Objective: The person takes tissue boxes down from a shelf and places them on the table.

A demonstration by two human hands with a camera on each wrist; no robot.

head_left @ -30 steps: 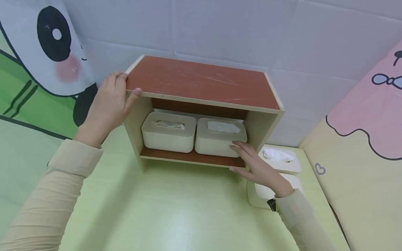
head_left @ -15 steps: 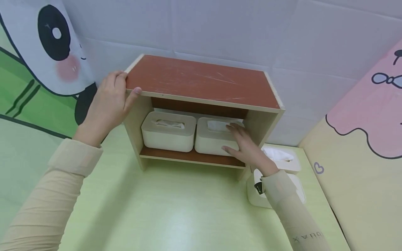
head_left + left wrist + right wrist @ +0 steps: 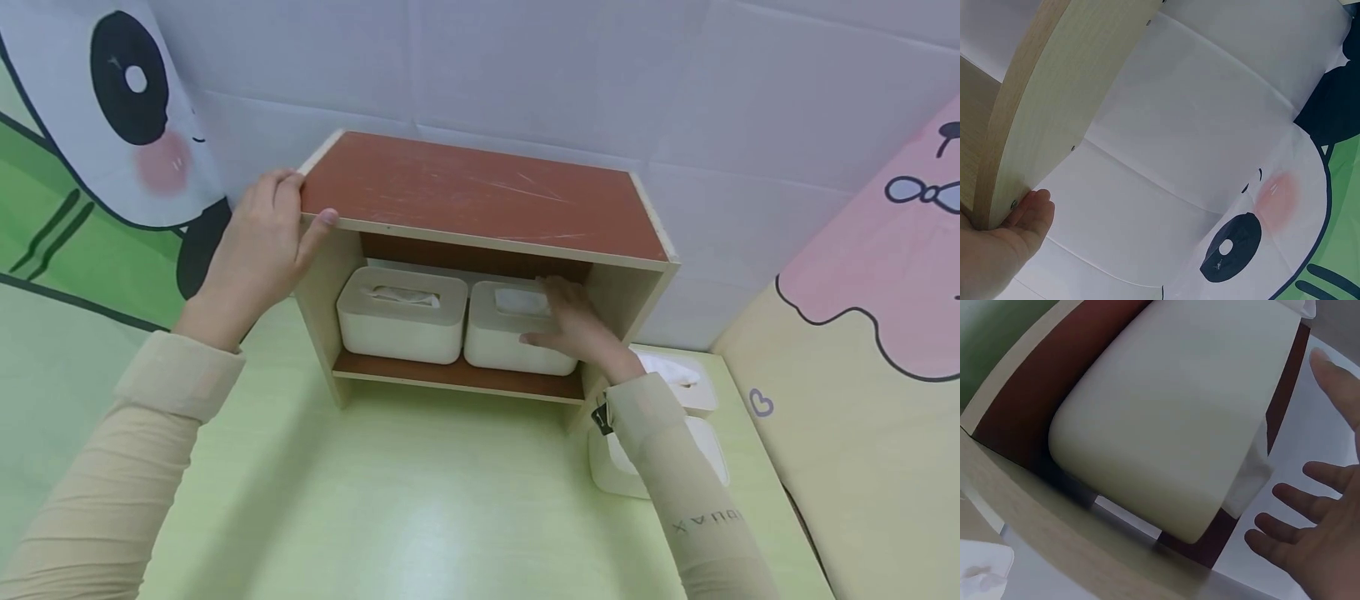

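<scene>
In the head view, my left hand [image 3: 258, 237] holds the upper left corner of a small wooden shelf [image 3: 472, 200] with a red-brown top. Its thumb lies at the front edge, and the left wrist view has its fingers against the outer side panel [image 3: 1054, 94]. My right hand [image 3: 577, 325] reaches into the shelf over the right end of a cream tissue box [image 3: 498, 346], thumb in front and fingers towards the back. The right wrist view has the fingers spread and relaxed above this box. To its left sits a matching tissue box [image 3: 401, 333].
Two more tissue boxes, one farther back [image 3: 693, 387] and one nearer [image 3: 611, 467], stand on the pale green table [image 3: 420, 508] right of the shelf, partly behind my right forearm. A white wall covering [image 3: 525, 75] rises behind, with a pink-and-cream panel [image 3: 847, 400] on the right.
My right hand has moved up, left and deeper into the shelf, from the front of the right tissue box to over its right end. My left hand and the boxes stay put.
</scene>
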